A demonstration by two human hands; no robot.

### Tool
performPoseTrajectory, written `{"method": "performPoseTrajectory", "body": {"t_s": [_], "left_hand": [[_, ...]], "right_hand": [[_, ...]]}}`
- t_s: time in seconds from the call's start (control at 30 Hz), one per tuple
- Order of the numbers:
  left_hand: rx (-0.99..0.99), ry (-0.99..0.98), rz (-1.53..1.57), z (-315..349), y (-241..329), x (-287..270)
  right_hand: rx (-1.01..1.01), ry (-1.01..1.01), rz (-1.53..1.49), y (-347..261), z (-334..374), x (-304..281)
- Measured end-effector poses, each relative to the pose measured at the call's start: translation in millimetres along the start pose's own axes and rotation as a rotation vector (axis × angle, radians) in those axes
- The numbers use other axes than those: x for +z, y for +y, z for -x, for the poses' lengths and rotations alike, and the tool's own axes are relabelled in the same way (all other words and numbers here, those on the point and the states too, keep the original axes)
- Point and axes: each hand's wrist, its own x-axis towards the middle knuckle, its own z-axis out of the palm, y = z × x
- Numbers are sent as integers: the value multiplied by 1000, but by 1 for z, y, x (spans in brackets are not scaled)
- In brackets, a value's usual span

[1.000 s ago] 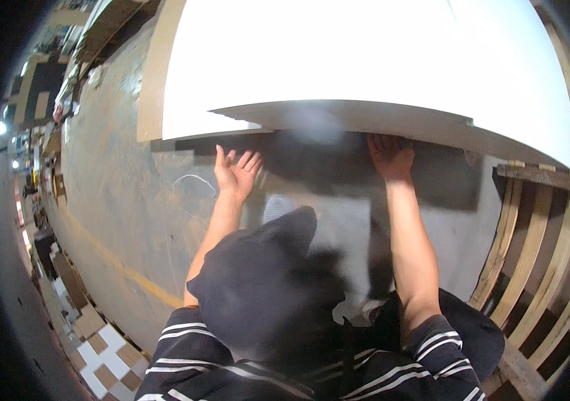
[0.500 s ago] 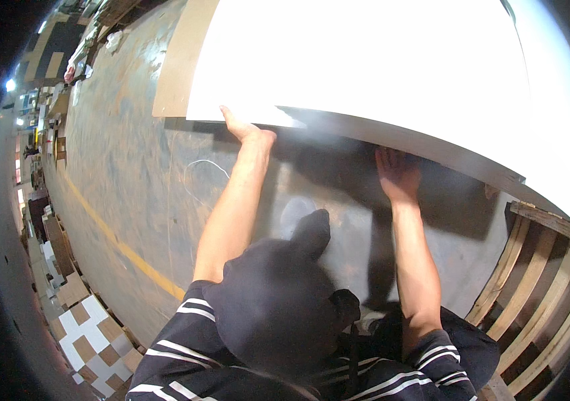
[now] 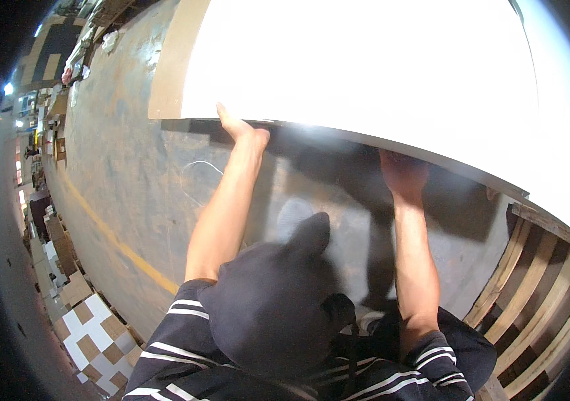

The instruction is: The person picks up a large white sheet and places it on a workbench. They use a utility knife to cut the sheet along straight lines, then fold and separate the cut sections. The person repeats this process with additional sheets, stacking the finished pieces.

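A large white panel (image 3: 358,67) spans the upper part of the view, its near edge slanting down to the right. My left hand (image 3: 241,128) is closed on that edge, thumb over the top and the other fingers out of sight underneath. Farther right, my right hand (image 3: 405,175) holds the same edge from below, its fingers hidden under the panel. A strip of brown board (image 3: 168,93) shows along the panel's left side.
Wooden pallet slats (image 3: 522,274) stand at the lower right, close to the panel's corner. A thin white strap (image 3: 198,162) lies on the grey floor (image 3: 121,174). At far left are stacked cartons (image 3: 94,334), beyond a yellow floor line (image 3: 121,244).
My right hand has slid farther under the panel's edge, hiding its fingers. The panel's grey edge face looks narrower, and its left end and my left hand have shifted slightly left.
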Motion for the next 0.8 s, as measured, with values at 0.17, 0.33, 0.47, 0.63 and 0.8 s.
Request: {"method": "performPoseTrajectory", "body": {"t_s": [0.17, 0.33, 0.47, 0.63, 0.8], "left_hand": [[-76, -82, -140, 0, 18, -28], [-202, -12, -310, 0, 53, -46], [-484, -74, -410, 4, 65, -47], [-622, -61, -466, 32, 124, -45], [-558, -32, -618, 47, 201, -34]], "right_hand": [[253, 39, -613, 27, -14, -37], [738, -171, 700, 70, 25, -31], [1033, -842, 1134, 45, 108, 64], [914, -1983, 1599, -45, 160, 269], [480, -1618, 1620, -83, 65, 425]]}}
